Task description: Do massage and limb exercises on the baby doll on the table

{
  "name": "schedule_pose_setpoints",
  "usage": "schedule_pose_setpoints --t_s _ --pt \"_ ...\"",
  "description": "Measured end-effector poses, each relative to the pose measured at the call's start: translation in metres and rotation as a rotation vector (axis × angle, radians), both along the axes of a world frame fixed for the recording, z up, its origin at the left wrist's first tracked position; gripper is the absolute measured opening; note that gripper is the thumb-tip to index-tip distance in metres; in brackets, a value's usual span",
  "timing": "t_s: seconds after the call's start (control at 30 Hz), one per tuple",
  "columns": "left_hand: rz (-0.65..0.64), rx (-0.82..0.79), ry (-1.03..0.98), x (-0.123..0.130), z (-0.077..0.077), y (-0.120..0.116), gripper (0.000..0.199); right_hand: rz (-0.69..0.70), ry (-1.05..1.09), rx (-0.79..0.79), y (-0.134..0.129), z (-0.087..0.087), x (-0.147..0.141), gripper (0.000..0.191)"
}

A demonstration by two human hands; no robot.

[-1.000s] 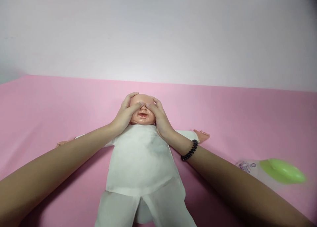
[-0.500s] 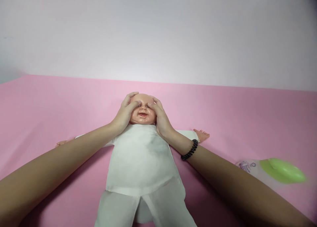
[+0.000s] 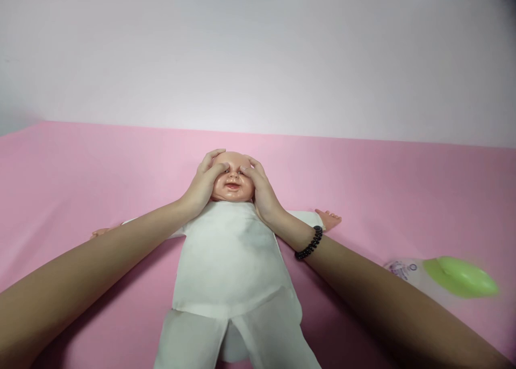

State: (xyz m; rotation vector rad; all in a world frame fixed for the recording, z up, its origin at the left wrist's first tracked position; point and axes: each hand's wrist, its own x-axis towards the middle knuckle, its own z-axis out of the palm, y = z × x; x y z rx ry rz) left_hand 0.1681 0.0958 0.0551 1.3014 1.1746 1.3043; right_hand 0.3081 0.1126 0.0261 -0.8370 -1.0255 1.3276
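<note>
A baby doll [image 3: 228, 261] lies on its back on a pink surface [image 3: 100, 170], centred in the view, with its head at the far end and its legs running off the bottom edge toward the person. Both hands are on the doll's head [image 3: 233, 178], one on each side. The left hand [image 3: 202, 182] is open and cupped over the doll's right temple and cheek, and the right hand [image 3: 260, 189] mirrors it on the other side. Neither hand is clenched; the fingers curve gently against the head, and the fingertips [image 3: 223, 166] of the left hand sit near the top of the face. The fingers of both hands come in close to the eyes, leaving the nose and smiling mouth showing. The forearms reach in from the lower corners, bare, with a coiled black bracelet [image 3: 309, 243] on the right wrist.

The doll wears a white suit [image 3: 229, 267], its arms spread wide, with small plastic hands showing at the cuffs, the nearer to the right being the doll's hand [image 3: 328, 220]. Off to the right, just beyond the right forearm, lies a blurred bottle [image 3: 403, 269] with a green cap [image 3: 459, 277]. A pale wall [image 3: 258, 52] rises behind the pink surface
</note>
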Motion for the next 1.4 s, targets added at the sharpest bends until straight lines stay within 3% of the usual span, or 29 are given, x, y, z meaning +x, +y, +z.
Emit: schedule_pose_setpoints --t_s 0.43,0.83,1.13,1.4 --pt "-0.053 0.027 0.003 -0.0031 -0.003 -0.0031 0.057 0.029 0.01 0.002 -0.0056 0.0035 0.0016 0.055" --pt "-0.004 -0.004 -0.059 -0.0002 -0.0022 0.0023 0.051 0.008 0.026 -0.02 0.0006 0.0002 -0.0002 0.047" --pt "-0.065 -0.001 -0.053 -0.0017 -0.0019 -0.0036 0.058 0.04 0.012 0.015 -0.0046 0.0008 0.0022 0.057" --pt "-0.022 -0.003 -0.04 -0.001 -0.006 0.0037 0.053 0.002 -0.016 0.005 0.0001 -0.0001 0.0004 0.05"
